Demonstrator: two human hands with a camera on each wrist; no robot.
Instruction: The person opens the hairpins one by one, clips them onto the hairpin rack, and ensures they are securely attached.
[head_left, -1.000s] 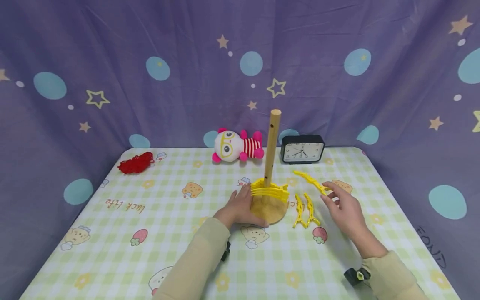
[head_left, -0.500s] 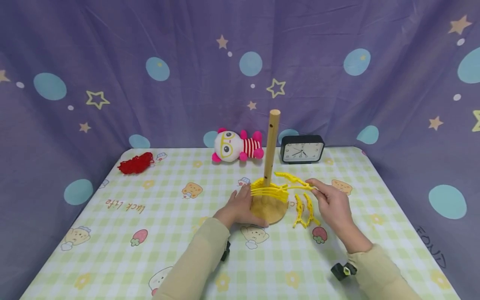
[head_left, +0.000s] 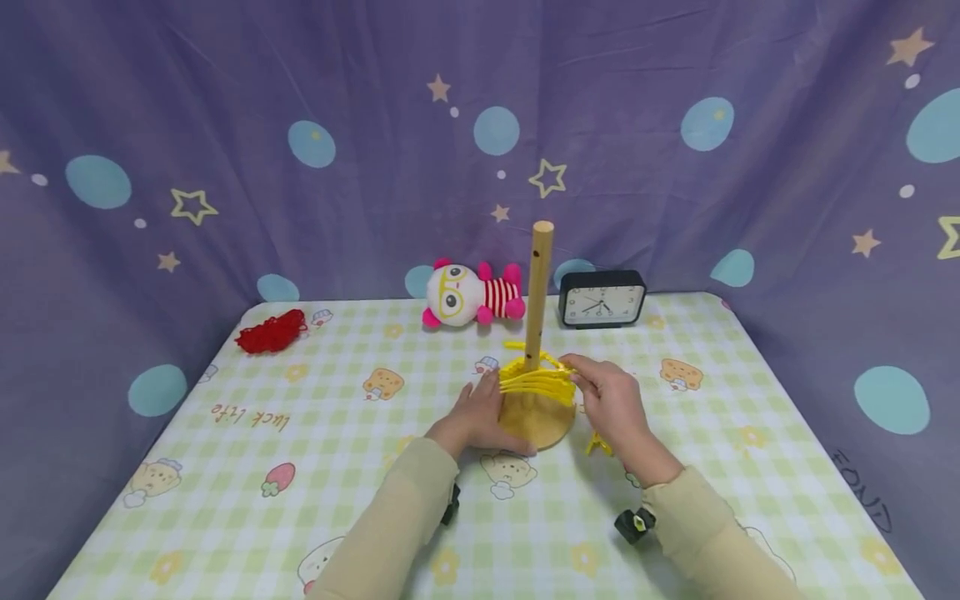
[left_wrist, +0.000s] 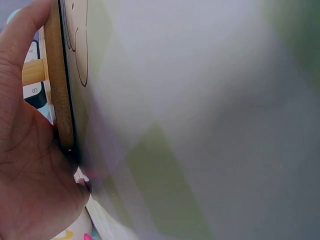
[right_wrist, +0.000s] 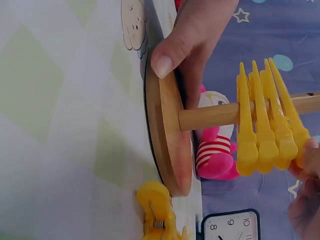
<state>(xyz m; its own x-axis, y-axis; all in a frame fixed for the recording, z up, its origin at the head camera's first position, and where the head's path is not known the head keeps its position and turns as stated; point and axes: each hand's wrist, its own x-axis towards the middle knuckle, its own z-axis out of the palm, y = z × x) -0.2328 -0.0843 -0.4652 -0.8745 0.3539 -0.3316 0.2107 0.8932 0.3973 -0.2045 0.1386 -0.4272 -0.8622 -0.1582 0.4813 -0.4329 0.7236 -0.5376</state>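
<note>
Right hand (head_left: pixel 611 404) pinches yellow clip (right_wrist: pixel 286 102) at post (head_left: pixel 537 292) of wooden stand (head_left: pixel 536 423); left hand (head_left: pixel 474 417) clasps its base edge (right_wrist: pixel 159 125); clock (head_left: pixel 602 302) behind stand, gap between.

On my feed, a light wooden stand (head_left: pixel 537 292), a round post on a disc base, stands upright with dark spots along the post; the left hand (head_left: pixel 477 418) grips the base at its rim. Low on the post I count three glossy yellow plastic claw clips (right_wrist: pixel 264 142), stacked closely, jaws around it. Just above, the right hand (head_left: pixel 611 402) pinches a matching fourth clip (right_wrist: pixel 292 112), tilted, its jaws astride the post. A loose yellow clip with a metal spring (right_wrist: pixel 155 196) lies just right of the base.
</note>
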